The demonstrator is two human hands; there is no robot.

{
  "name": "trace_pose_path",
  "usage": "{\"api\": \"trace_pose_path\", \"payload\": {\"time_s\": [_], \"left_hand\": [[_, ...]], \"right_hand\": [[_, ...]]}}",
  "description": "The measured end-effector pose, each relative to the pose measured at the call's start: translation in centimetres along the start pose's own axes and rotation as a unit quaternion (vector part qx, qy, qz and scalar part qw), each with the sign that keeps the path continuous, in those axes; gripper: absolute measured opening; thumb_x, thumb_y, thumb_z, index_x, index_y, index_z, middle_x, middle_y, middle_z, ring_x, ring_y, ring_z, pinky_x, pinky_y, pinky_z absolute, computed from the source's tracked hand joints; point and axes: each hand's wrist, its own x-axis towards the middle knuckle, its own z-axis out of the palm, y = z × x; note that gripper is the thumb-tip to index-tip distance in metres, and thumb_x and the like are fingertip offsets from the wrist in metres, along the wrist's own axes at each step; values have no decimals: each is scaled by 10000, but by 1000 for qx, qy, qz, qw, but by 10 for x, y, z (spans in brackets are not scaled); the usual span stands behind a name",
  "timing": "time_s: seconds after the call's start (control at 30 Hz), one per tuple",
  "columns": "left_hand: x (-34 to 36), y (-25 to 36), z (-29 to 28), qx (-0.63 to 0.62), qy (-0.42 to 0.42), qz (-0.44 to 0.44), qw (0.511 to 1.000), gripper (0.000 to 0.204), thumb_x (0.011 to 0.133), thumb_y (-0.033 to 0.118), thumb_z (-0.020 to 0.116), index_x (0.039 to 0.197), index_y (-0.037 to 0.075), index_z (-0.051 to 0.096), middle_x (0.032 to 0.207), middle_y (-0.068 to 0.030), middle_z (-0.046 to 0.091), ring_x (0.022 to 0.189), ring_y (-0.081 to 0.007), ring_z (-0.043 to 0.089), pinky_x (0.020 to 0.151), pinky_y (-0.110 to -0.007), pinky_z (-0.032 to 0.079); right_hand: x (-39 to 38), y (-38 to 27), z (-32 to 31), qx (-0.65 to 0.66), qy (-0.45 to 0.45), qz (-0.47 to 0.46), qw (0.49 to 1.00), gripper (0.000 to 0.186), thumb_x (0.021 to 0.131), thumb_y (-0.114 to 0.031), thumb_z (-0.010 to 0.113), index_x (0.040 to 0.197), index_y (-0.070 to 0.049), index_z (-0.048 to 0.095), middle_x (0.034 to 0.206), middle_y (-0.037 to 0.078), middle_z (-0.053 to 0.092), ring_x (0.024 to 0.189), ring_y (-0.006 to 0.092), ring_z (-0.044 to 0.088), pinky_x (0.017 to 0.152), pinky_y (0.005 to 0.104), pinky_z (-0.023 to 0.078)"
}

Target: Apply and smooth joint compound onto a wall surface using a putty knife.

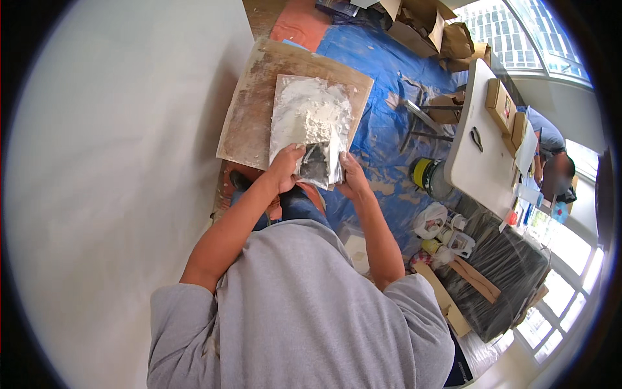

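My left hand [285, 167] is closed on the left edge of a flat, shiny dark-and-silver piece [315, 165] smeared with white; its exact kind I cannot make out. My right hand [353, 176] grips the right side of it, fingers partly hidden. Just beyond the piece, a thick heap of white paste [321, 124] lies on a smaller pale board [280, 107]. That board rests on a larger, stained brown board [249, 104]. White residue coats much of the smaller board.
A pale wall [129, 162] stands close on my left. Blue sheeting [382, 97] covers the floor. At right are a white table [479, 123] with pliers [477, 139], a bucket [426, 175] and a plastic-wrapped dark item [505, 275]. Another person [547, 136] bends beyond the table.
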Motion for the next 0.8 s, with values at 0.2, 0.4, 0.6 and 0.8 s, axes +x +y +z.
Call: {"api": "trace_pose_path", "payload": {"time_s": [0.2,0.4,0.6,0.8], "left_hand": [[31,11,-27,-5,27,14,1000,245,1038,248,524,1234,116,588,1119,-21,655,994,-164,656,805,-374,562],[49,6,-49,94,116,107,983,272,1006,222,521,1203,45,585,1019,-78,663,798,-175,635,590,-362,517],[37,8,-43,187,154,77,967,213,1002,160,496,1118,9,591,998,-82,640,887,-182,637,738,-340,540],[8,-9,-81,310,218,143,914,218,998,162,503,1117,2,591,976,-83,631,877,-176,596,731,-333,495]], "right_hand": [[-39,-37,-25,-238,-16,21,971,337,1013,-176,599,1331,-65,574,1159,55,673,906,177,684,764,322,559],[-90,-74,32,-734,-37,-393,553,220,852,-133,675,1067,-149,720,1004,61,656,905,248,675,735,370,550],[-17,-44,54,-803,-57,-362,470,227,853,-130,646,1065,-159,721,886,72,590,901,286,661,736,404,548],[49,-31,46,-773,54,-352,525,209,898,-143,624,1084,-141,719,951,99,641,921,318,672,764,436,547]]}}
